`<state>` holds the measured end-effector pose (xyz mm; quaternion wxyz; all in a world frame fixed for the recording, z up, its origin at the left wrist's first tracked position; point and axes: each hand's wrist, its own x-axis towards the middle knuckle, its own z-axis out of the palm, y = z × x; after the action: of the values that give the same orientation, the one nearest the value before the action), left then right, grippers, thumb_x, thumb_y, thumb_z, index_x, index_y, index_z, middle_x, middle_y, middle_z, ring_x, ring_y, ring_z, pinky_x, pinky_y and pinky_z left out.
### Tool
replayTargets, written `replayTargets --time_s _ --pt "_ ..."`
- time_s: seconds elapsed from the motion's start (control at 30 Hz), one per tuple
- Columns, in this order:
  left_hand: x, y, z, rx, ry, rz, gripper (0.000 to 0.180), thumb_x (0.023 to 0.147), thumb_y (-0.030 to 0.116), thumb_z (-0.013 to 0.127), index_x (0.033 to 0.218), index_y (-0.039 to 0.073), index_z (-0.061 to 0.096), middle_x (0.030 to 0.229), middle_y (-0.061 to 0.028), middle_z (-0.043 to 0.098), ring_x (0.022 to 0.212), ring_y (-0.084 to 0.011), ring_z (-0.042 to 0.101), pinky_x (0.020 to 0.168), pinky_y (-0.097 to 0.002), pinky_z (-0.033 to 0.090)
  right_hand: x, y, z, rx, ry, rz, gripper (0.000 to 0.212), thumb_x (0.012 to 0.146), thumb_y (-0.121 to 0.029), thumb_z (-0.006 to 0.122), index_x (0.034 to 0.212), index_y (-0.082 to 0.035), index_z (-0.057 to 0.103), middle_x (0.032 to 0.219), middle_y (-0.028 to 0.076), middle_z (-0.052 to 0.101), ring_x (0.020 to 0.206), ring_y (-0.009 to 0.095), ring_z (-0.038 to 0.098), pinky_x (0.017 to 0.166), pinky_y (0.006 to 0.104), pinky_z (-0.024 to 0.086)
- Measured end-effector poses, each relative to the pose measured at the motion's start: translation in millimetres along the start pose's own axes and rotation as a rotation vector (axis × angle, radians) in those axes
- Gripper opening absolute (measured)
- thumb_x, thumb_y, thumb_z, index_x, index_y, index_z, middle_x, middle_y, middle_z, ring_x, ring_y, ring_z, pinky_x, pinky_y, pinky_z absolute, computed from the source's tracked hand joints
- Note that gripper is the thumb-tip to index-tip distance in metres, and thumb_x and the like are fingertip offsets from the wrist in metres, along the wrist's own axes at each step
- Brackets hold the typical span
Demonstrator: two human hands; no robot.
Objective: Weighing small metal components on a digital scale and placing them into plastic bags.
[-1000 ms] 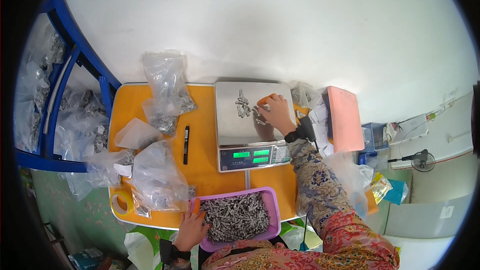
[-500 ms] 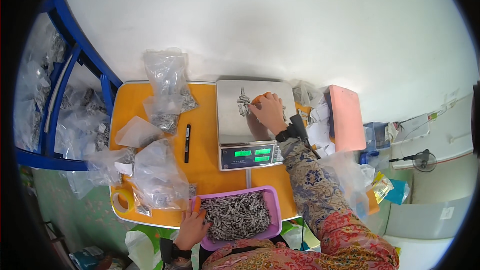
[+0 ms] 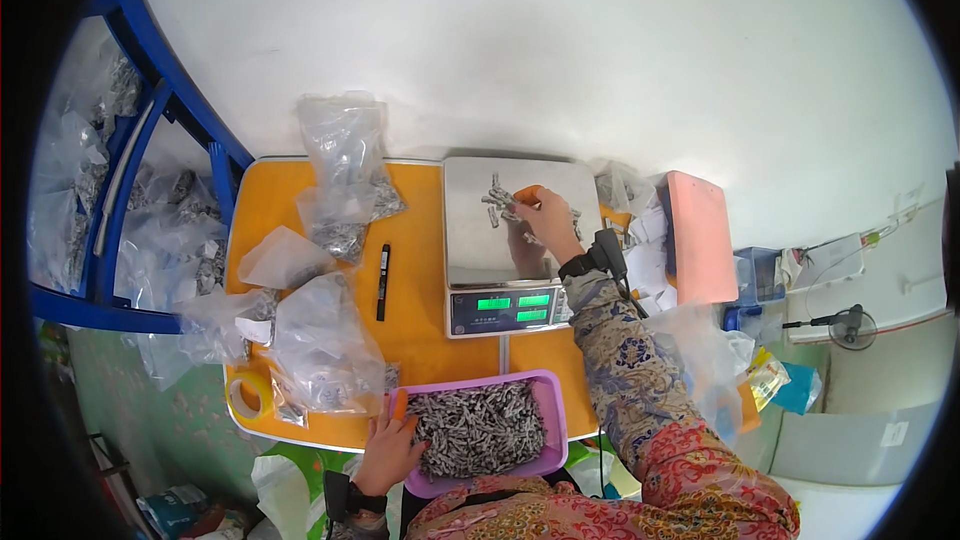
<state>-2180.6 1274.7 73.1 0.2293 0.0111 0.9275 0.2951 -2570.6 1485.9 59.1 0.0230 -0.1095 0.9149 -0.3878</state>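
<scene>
My right hand (image 3: 545,222) reaches over the steel pan of a digital scale (image 3: 472,258) and touches a small heap of grey metal parts (image 3: 497,201) near the pan's far edge; its fingers are bent down on the heap. My left hand (image 3: 388,450) rests on the left rim of a purple tray (image 3: 552,424) filled with several of the same grey parts (image 3: 480,430). The tray sits at the near edge of an orange table (image 3: 420,325).
Clear plastic bags (image 3: 345,185), some holding grey parts, lie across the table's left half, with a black marker (image 3: 382,281) and a roll of tape (image 3: 247,396). A pink box (image 3: 697,236) and papers sit right of the scale. A blue rack (image 3: 150,140) stands at left.
My right hand has moved from the pan's right side leftward and farther back onto the heap of parts. My left hand stays at the tray.
</scene>
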Motion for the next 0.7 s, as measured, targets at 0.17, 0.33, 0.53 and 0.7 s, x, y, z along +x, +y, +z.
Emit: replayTargets --time_s 0.17,0.33,0.53,0.7 --pt "0 -1 1 -0.014 0.004 0.012 0.048 0.079 0.029 0.063 0.117 0.003 0.051 0.146 -0.0248 0.018 0.135 -0.0441 0.014 0.101 -0.0547 0.026 8 13 -34 -0.150 0.049 -0.023 0.017 0.072 -0.024 0.068 0.080 -0.008 0.067 0.079 0.009 0.066 0.075 0.028 0.061 0.066 0.0389 0.046" --pt "1 2 -2 -0.002 0.020 0.024 0.048 0.079 0.030 0.064 0.117 0.003 0.051 0.146 -0.0252 0.018 0.135 -0.0449 0.015 0.101 -0.0543 0.027 6 20 -39 -0.301 0.056 -0.223 0.014 0.072 -0.021 0.067 0.082 -0.011 0.067 0.080 0.008 0.062 0.083 0.028 0.056 0.074 0.0409 0.041" --pt "2 -3 2 0.010 0.012 0.038 0.048 0.079 0.030 0.064 0.117 0.003 0.051 0.146 -0.0251 0.018 0.135 -0.0445 0.014 0.102 -0.0545 0.027 7 -4 -2 -0.565 0.083 -0.440 0.013 0.072 -0.019 0.067 0.082 -0.012 0.064 0.085 0.004 0.060 0.088 0.024 0.053 0.079 0.0388 0.037" --pt "1 -1 3 0.021 0.009 0.020 0.048 0.079 0.029 0.064 0.117 0.003 0.052 0.147 -0.0243 0.017 0.136 -0.0440 0.014 0.102 -0.0543 0.027 13 -12 -1 -0.640 0.009 -0.392 0.014 0.072 -0.022 0.068 0.081 -0.012 0.064 0.084 0.004 0.060 0.088 0.024 0.054 0.078 0.0391 0.037"
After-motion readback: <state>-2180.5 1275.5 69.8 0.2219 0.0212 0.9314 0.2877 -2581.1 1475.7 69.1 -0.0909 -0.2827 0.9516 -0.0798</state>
